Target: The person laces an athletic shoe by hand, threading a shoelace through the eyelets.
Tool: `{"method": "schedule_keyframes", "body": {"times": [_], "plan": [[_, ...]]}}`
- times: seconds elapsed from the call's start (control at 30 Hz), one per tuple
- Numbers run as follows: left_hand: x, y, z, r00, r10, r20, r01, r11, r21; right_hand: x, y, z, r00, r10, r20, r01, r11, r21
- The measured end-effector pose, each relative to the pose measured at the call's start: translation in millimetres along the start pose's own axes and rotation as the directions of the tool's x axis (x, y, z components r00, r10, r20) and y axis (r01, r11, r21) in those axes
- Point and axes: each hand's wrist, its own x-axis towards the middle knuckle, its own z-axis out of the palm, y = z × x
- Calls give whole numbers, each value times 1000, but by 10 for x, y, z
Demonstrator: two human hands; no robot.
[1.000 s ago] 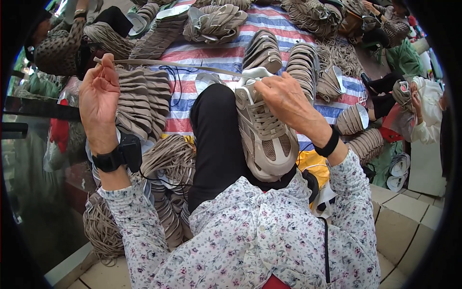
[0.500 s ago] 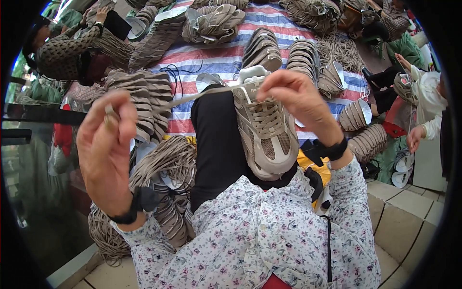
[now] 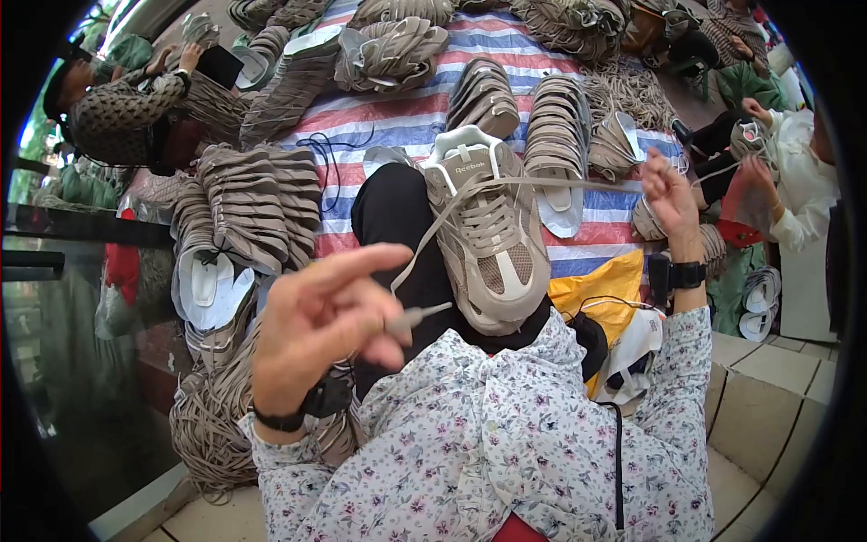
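Observation:
A beige lace-up sneaker (image 3: pixel 492 244) rests toe toward me on my lap, its lace threaded in crossing rows. At the right, my right hand (image 3: pixel 670 194) is raised with fingers closed on one end of the shoelace (image 3: pixel 560 183), which is pulled out sideways from the top of the shoe. The other length of lace hangs down the shoe's left side toward my left hand (image 3: pixel 330 325). That hand is partly blurred, its index finger stretched out. Its lower fingers hold a small grey pointed tool (image 3: pixel 424 314), tip toward the shoe.
Stacks of beige shoe uppers (image 3: pixel 257 199) and bundles of laces (image 3: pixel 212 425) lie around me on a striped sheet (image 3: pixel 343 154). A yellow bag (image 3: pixel 596 280) is by my right side. One person (image 3: pixel 117 108) works at far left, another (image 3: pixel 795 172) at right.
My right hand has moved from the shoe's top out to the right, drawing the lace. The left hand has come down and inward, and the pointed tool now shows.

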Motion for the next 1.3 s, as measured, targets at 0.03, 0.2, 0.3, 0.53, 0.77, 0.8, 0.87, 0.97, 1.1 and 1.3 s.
{"method": "schedule_keyframes", "body": {"times": [0.03,0.2,0.3,0.53,0.77,0.8,0.87,0.97,1.1,1.3], "plan": [[98,-130,-44,997,-5,-78,5,1000,3,-59,45,-56,991,113,-78,-117,992,-42],[464,-724,-363,979,-82,-188,53,987,-154,-123,451,363,916,232,-326,-368,810,-457],[616,-763,-291,966,-110,-236,86,990,-112,-104,518,342,899,294,-326,-417,803,-426],[892,-981,-331,969,-72,-235,47,993,-111,-102,471,653,988,119,-101,-151,891,-428],[891,-1121,-285,937,53,-347,120,881,458,-41,716,1361,977,198,79,-140,875,-463],[884,-1113,-278,925,36,-379,172,850,498,-4,783,1347,966,237,101,-164,867,-470],[853,-1105,-277,925,43,-378,168,846,507,50,858,1471,957,256,136,-164,866,-472],[869,-1141,-325,927,60,-370,134,869,477,69,894,1639,966,204,157,-117,891,-438],[946,-1111,-347,910,78,-408,45,958,283,94,903,1695,963,191,188,-89,889,-449],[1126,-1130,-325,909,113,-402,2,962,274,82,977,1816,993,86,75,-36,857,-515]]}}
